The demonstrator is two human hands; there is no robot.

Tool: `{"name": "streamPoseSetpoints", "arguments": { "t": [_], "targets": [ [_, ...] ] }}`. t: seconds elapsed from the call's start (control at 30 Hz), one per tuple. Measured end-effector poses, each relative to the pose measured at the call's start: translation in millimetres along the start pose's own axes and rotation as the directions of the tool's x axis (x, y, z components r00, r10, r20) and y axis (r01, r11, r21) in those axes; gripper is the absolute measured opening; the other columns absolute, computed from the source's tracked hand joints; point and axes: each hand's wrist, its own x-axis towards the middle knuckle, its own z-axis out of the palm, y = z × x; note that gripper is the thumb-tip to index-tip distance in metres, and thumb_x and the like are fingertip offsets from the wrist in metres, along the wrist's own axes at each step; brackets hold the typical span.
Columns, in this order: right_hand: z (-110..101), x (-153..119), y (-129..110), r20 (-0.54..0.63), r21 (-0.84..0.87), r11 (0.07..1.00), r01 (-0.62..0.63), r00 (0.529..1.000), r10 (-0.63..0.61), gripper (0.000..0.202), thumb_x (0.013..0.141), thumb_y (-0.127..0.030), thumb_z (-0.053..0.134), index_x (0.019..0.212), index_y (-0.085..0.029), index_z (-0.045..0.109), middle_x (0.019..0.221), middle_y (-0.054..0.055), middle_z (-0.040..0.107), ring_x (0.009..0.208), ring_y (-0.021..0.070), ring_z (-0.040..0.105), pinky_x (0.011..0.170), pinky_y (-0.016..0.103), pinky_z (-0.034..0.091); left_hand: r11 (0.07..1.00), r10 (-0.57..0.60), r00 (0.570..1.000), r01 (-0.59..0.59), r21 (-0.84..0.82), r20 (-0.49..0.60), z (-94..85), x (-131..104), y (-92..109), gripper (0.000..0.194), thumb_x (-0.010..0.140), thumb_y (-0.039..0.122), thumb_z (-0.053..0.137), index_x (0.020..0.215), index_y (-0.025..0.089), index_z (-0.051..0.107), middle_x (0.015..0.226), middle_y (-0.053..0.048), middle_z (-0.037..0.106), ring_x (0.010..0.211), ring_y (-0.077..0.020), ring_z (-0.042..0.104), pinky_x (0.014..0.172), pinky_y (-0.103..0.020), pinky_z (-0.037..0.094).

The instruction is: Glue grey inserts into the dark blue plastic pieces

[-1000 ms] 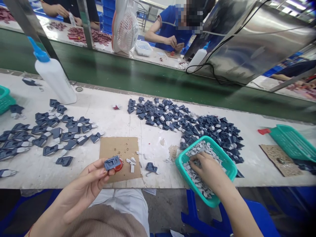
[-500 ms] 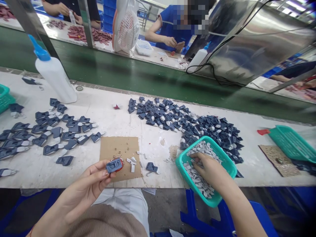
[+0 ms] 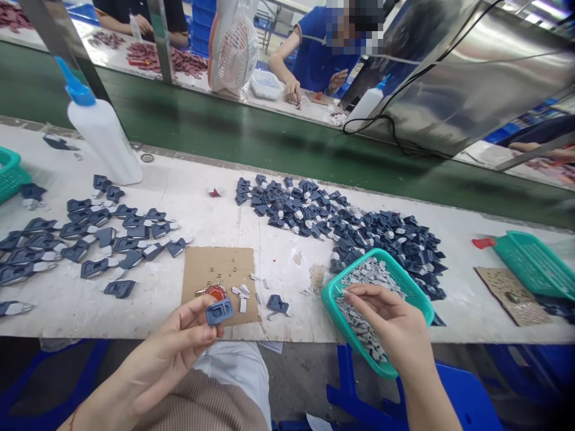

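Near the table's front edge, my left hand (image 3: 179, 341) pinches a dark blue-grey moulded piece (image 3: 220, 312) with recesses in its face. Behind that piece, a round red item (image 3: 217, 292) lies on a brown cardboard mat (image 3: 193, 269), along with small metal rings and several pale grey strips (image 3: 242, 291). My right hand (image 3: 390, 317) is over a green basket (image 3: 330, 290) full of small grey pieces (image 3: 359, 320). Its thumb and fingertips are pressed together; whatever they hold is too small to make out. One blue-grey piece (image 3: 277, 303) lies between mat and basket.
A large heap of blue-grey pieces (image 3: 305, 206) lies behind the basket, and more pieces (image 3: 105, 236) spread at left. A white squeeze bottle (image 3: 105, 137) stands back left. Another green basket (image 3: 530, 257) is at right. A co-worker (image 3: 314, 48) sits across the green strip.
My right hand has risen from among the grey pieces, fingertips now pinched. My left hand has moved slightly right and down with the moulded piece, uncovering the red item on the mat.
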Motion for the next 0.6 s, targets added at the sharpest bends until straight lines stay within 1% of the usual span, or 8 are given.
{"name": "streamPoseSetpoints", "arguments": {
  "t": [0.07, 0.13, 0.2, 0.3, 0.4, 0.47, 0.53, 0.6],
  "targets": [
    [7, -5, -1, -0.009, 0.009, 1.000, -0.021, 1.000, 0.021, 0.025, 0.074, -0.047, 0.073, 0.079, -0.023, 0.070, 0.090, 0.009, 0.074, 0.089, 0.0298, 0.070, 0.082, 0.043, 0.060, 0.999, -0.014, 0.999, 0.013, 0.031, 0.031, 0.3, 1, -3, 0.034, 0.065, 0.010, 0.084, 0.096, 0.019, 0.073, 0.085, 0.000, 0.070, 0.065, -0.0092, 0.067, 0.063, -0.015, 0.055],
    [11, -8, 0, -0.006, 0.006, 0.998, -0.061, 0.998, 0.061, 0.026, 0.073, -0.047, 0.074, 0.079, -0.022, 0.072, 0.089, 0.009, 0.075, 0.090, 0.0313, 0.070, 0.081, 0.044, 0.060, 0.997, -0.019, 0.996, 0.013, 0.074, 0.082, 1.3, 3, -6, 0.033, 0.066, 0.021, 0.086, 0.095, 0.018, 0.072, 0.084, -0.001, 0.068, 0.065, -0.0108, 0.067, 0.061, -0.018, 0.055],
    [12, -10, 2, -0.010, 0.003, 0.993, -0.118, 0.993, 0.118, 0.028, 0.071, -0.048, 0.074, 0.083, -0.022, 0.075, 0.092, 0.010, 0.076, 0.094, 0.0330, 0.070, 0.081, 0.044, 0.060, 0.991, -0.015, 0.991, -0.004, 0.135, 0.133, 2.9, 4, -7, 0.031, 0.068, 0.031, 0.085, 0.092, 0.017, 0.070, 0.086, -0.002, 0.067, 0.067, -0.0129, 0.067, 0.060, -0.020, 0.054],
    [10, -10, 3, -0.007, -0.002, 0.983, -0.184, 0.983, 0.184, 0.030, 0.068, -0.048, 0.075, 0.086, -0.023, 0.078, 0.097, 0.010, 0.077, 0.097, 0.0354, 0.070, 0.077, 0.044, 0.061, 0.972, 0.007, 0.987, -0.045, 0.232, 0.162, 5.2, 5, -8, 0.029, 0.075, 0.040, 0.078, 0.089, 0.016, 0.068, 0.084, -0.004, 0.068, 0.072, -0.0153, 0.067, 0.064, -0.023, 0.054],
    [5, -10, 2, 0.021, -0.006, 0.975, -0.224, 0.974, 0.224, 0.029, 0.066, -0.048, 0.076, 0.082, -0.024, 0.080, 0.096, 0.010, 0.077, 0.095, 0.0363, 0.070, 0.070, 0.040, 0.061, 0.951, 0.049, 0.982, -0.102, 0.291, 0.185, 5.6, 6, -9, 0.030, 0.079, 0.044, 0.073, 0.086, 0.016, 0.067, 0.079, -0.005, 0.069, 0.073, -0.0150, 0.064, 0.066, -0.023, 0.051],
    [3, -9, 2, 0.039, -0.025, 0.964, -0.264, 0.964, 0.265, 0.032, 0.065, -0.049, 0.077, 0.083, -0.023, 0.080, 0.097, 0.011, 0.077, 0.090, 0.0352, 0.071, 0.061, 0.036, 0.060, 0.938, 0.073, 0.976, -0.137, 0.318, 0.205, 5.1, 5, -9, 0.030, 0.080, 0.046, 0.072, 0.086, 0.016, 0.067, 0.078, -0.005, 0.071, 0.071, -0.0136, 0.062, 0.066, -0.023, 0.048],
    [1, -8, 3, 0.051, -0.046, 0.950, -0.307, 0.950, 0.310, 0.037, 0.065, -0.052, 0.077, 0.085, -0.022, 0.080, 0.097, 0.011, 0.077, 0.082, 0.0324, 0.072, 0.054, 0.032, 0.058, 0.934, 0.085, 0.975, -0.149, 0.324, 0.204, 4.5, 4, -9, 0.032, 0.079, 0.046, 0.072, 0.093, 0.017, 0.068, 0.077, -0.005, 0.072, 0.070, -0.0131, 0.060, 0.067, -0.023, 0.045],
    [2, -7, 4, 0.054, -0.039, 0.939, -0.341, 0.938, 0.343, 0.040, 0.063, -0.054, 0.077, 0.085, -0.021, 0.080, 0.094, 0.011, 0.078, 0.078, 0.0306, 0.072, 0.051, 0.031, 0.056, 0.940, 0.088, 0.978, -0.144, 0.310, 0.187, 3.8, 2, -8, 0.037, 0.078, 0.045, 0.074, 0.102, 0.018, 0.067, 0.076, -0.004, 0.073, 0.070, -0.0135, 0.061, 0.067, -0.024, 0.043]
  ]
}}
